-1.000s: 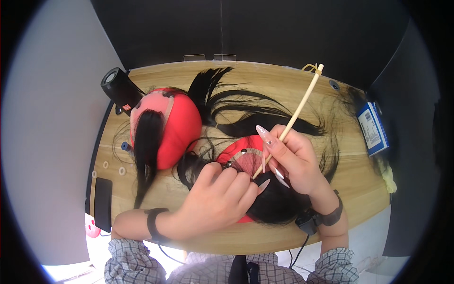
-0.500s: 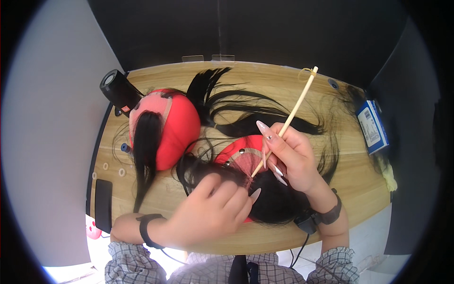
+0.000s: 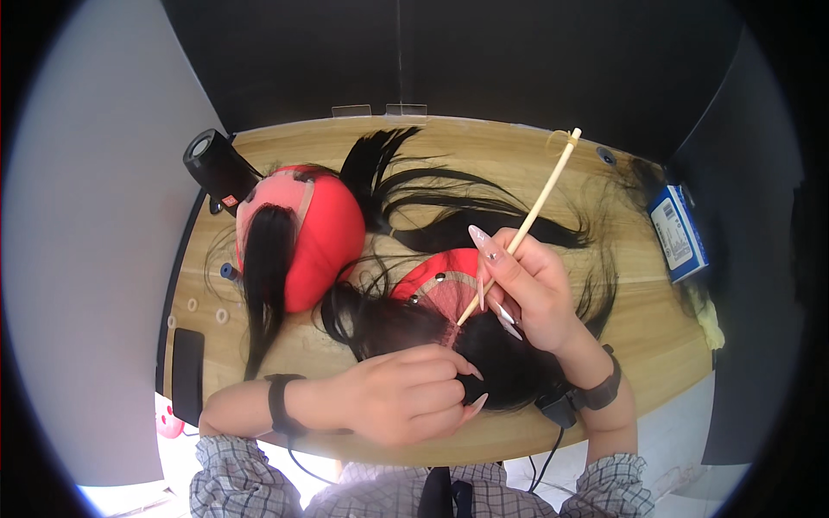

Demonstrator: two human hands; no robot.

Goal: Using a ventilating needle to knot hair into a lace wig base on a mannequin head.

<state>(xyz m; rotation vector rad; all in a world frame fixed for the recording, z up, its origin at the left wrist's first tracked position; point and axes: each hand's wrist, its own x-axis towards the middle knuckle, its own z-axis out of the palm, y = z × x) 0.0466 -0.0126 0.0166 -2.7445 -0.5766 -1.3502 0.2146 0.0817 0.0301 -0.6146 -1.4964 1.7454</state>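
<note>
A red wig head (image 3: 436, 281) covered in black hair (image 3: 501, 363) lies on the wooden table (image 3: 484, 155) in front of me. My right hand (image 3: 531, 289) grips a long thin wooden stick (image 3: 540, 203), its lower tip touching the lace on the head. My left hand (image 3: 406, 397) presses down on the black hair at the near side, fingers curled into a strand. A second red wig head (image 3: 315, 233) with a black hair strip lies to the left.
Loose black hair (image 3: 449, 194) spreads across the table behind the heads. A black cylinder (image 3: 216, 164) stands at the far left corner. A blue and white box (image 3: 678, 233) sits at the right edge. A black flat object (image 3: 187, 375) lies at the left edge.
My left hand has slid toward me and lower over the hair. The stick in my right hand has shifted slightly, its tip staying on the head.
</note>
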